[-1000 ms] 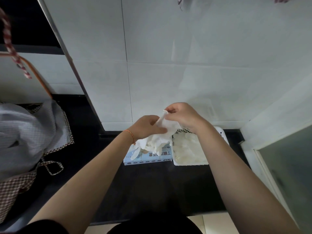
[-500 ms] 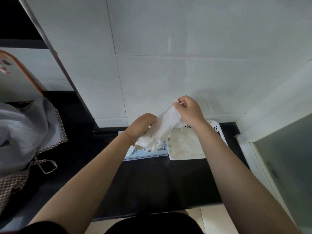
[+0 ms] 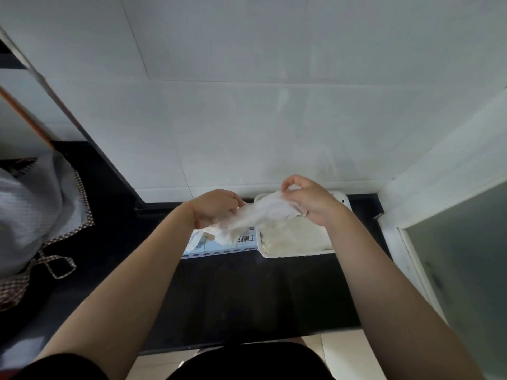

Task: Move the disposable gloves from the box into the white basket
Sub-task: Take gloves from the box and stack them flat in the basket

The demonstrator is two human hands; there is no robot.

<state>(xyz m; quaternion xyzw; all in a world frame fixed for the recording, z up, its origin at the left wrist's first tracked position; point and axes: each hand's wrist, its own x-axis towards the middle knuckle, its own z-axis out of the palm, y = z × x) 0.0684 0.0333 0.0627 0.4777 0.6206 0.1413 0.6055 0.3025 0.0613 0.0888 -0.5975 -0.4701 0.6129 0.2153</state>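
Note:
A thin translucent white disposable glove (image 3: pixel 262 215) is stretched between my two hands. My left hand (image 3: pixel 216 205), with an orange string at the wrist, grips its lower end above the light-blue glove box (image 3: pixel 219 246). My right hand (image 3: pixel 307 200) pinches its upper end over the white basket (image 3: pixel 297 253), which stands right of the box on the black counter and holds a pile of pale gloves. More glove material hangs from the box opening under my left hand.
The black counter (image 3: pixel 247 292) runs along a white tiled wall (image 3: pixel 274 119). A grey cloth with checked trim (image 3: pixel 35 209) lies at the left. A white frame with frosted glass (image 3: pixel 452 256) stands at the right.
My right hand has carried its end of the glove rightward, over the basket. The glove is pulled out longer between the hands. My left hand stays over the box.

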